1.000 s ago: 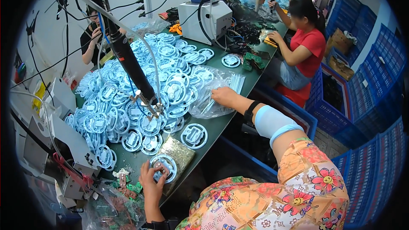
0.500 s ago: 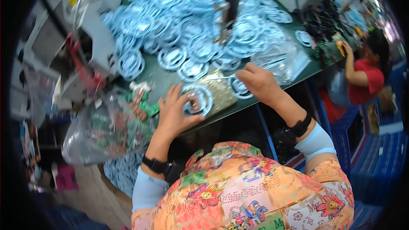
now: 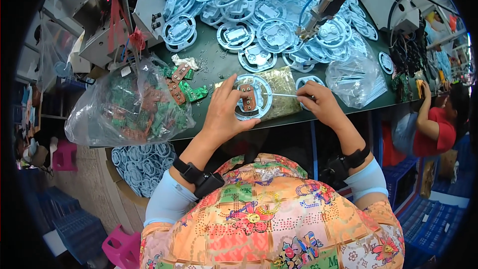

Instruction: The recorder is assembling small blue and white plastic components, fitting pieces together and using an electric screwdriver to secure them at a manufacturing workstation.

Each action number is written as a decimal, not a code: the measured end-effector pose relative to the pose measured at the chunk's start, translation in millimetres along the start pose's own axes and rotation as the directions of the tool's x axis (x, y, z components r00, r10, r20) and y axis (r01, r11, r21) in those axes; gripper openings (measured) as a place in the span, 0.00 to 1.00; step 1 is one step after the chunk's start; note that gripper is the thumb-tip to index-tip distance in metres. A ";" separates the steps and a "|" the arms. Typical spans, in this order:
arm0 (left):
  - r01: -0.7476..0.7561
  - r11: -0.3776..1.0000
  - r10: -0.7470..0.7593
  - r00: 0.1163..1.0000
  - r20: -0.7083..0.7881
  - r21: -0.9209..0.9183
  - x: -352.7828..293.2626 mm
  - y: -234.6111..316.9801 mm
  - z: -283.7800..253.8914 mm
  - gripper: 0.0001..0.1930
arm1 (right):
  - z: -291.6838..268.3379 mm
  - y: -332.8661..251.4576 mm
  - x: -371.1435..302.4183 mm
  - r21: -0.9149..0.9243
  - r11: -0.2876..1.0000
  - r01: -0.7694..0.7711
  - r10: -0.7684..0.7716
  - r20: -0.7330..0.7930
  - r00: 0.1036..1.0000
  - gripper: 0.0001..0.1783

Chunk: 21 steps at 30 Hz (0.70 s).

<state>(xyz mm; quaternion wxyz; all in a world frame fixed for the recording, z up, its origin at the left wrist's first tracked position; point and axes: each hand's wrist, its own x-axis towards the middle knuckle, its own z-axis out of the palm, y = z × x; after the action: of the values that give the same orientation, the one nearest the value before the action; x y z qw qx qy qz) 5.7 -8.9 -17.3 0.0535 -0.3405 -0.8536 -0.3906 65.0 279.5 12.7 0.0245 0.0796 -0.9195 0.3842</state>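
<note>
My left hand grips a light blue round plastic frame at its left side, thumb at the lower rim and fingers over the upper part. Inside the frame sits a small brown circuit board with several square dots, a fingertip against it. My right hand pinches a thin pale stick, whose far end reaches the frame's right rim. Under the frame lies a yellowish, shiny plastic-wrapped pad. Another blue frame is beside my right hand, partly hidden by it.
A large pile of blue frames covers the far table. A clear bag of boards and loose green boards lie left. Pale sticks in a clear bag lie right. A black metal arm hangs overhead. A co-worker sits right.
The whole view has shifted. The stick has come down from above the pad to the frame's right rim. My left fingers have shifted, and the brown board now shows more fully.
</note>
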 end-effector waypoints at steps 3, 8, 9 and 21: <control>0.004 1.000 -0.004 1.000 -0.003 -0.013 0.3 1.3 -5.3 0.32 | 0.9 3.1 9.3 0.099 0.995 0.003 -0.009 0.060 0.998 0.05; 0.013 1.000 -0.013 1.000 0.002 -0.014 0.2 -2.8 -7.4 0.32 | 1.4 10.3 17.2 0.094 0.993 0.069 -0.080 0.128 0.988 0.06; 0.014 1.000 -0.014 1.000 0.014 -0.010 -0.1 -3.4 -7.7 0.32 | 0.9 11.4 17.7 0.094 0.993 0.069 -0.081 0.131 0.988 0.06; 0.027 1.000 -0.027 0.996 0.083 0.000 1.6 -0.4 -6.8 0.33 | 4.1 8.8 23.3 0.087 0.993 0.085 -0.096 0.125 0.988 0.05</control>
<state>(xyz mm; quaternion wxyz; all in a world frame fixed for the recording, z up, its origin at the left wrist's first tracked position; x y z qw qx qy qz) 3.0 -13.0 -12.2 0.0124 -0.3448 -0.8594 -0.3774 40.6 279.8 6.1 -0.0207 0.1468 -0.8982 0.4138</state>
